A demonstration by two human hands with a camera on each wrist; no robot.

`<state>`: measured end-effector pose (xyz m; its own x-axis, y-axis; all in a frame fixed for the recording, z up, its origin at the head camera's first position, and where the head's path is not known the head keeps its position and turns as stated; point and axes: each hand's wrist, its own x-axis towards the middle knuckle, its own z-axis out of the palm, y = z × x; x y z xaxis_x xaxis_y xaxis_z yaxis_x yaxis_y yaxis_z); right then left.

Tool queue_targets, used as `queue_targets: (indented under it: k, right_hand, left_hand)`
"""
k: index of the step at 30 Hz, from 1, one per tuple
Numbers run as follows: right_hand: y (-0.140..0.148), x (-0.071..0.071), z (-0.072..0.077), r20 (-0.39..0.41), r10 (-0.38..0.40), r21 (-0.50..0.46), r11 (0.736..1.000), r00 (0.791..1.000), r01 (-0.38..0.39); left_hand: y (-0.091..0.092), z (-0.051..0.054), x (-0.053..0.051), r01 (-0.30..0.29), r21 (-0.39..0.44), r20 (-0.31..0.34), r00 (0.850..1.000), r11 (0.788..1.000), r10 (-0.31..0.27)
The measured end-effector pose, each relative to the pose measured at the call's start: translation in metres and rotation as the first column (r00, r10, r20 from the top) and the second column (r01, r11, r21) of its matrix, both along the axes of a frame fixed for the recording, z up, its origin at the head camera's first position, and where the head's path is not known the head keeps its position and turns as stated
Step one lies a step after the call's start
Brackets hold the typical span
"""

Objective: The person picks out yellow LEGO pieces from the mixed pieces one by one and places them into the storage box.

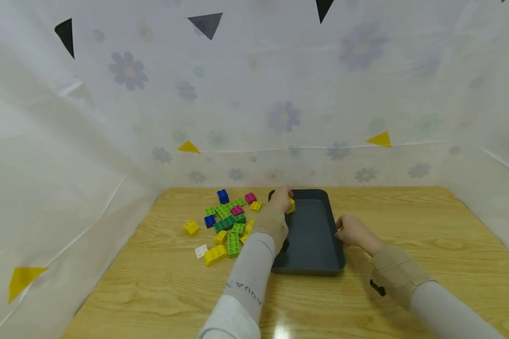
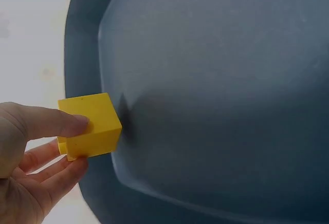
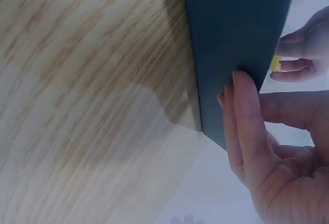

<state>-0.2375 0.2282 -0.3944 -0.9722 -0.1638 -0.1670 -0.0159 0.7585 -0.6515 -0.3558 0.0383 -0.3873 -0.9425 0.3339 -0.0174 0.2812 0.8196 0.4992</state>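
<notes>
My left hand (image 1: 281, 199) pinches a yellow toy brick (image 2: 92, 118) between thumb and fingers. In the left wrist view the brick hangs over one end of the dark grey tray (image 2: 216, 80), near the inner wall. From the head view this is the tray's far left corner. At the tray's right side, my right hand (image 1: 355, 230) grips the rim. Its fingertips lie against the outer wall in the right wrist view, and the thumb goes behind the edge. The bare bottom of the tray shows in the head view, partly covered by the left arm.
Left of the tray lie loose toy bricks: lime green (image 1: 233, 244), dark green (image 1: 224, 224), blue (image 1: 222, 196), magenta (image 1: 250, 198), yellow (image 1: 215, 255) and white (image 1: 201, 251). They lie on a wooden table (image 1: 152, 292). A flowered plastic sheet (image 1: 254, 94) hangs behind it.
</notes>
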Motion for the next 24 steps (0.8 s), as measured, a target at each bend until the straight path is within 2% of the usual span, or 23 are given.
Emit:
queue_targets:
  k: [5, 11, 19, 24]
  right_hand:
    - [-0.001, 0.000, 0.000, 0.002, -0.009, -0.002, 1.000, 1.000, 0.009]
    - [-0.001, 0.000, 0.000, -0.004, -0.005, -0.026, 1.000, 1.000, 0.005]
    - [-0.001, 0.000, 0.001, -0.010, -0.001, -0.013, 1.000, 1.000, 0.001]
    - [-0.001, 0.000, 0.001, -0.013, 0.002, -0.002, 1.000, 1.000, -0.002]
  left_hand:
    - [0.000, -0.008, 0.001, -0.020, -0.030, 0.005, 1.000, 0.999, 0.020]
    - [0.001, -0.008, 0.003, -0.021, -0.022, -0.024, 0.999, 1.000, 0.020]
    - [0.003, -0.012, 0.001, -0.054, -0.039, -0.048, 0.998, 0.998, 0.052]
    - [0.002, -0.013, 0.001, -0.049, -0.050, -0.051, 0.998, 0.998, 0.047]
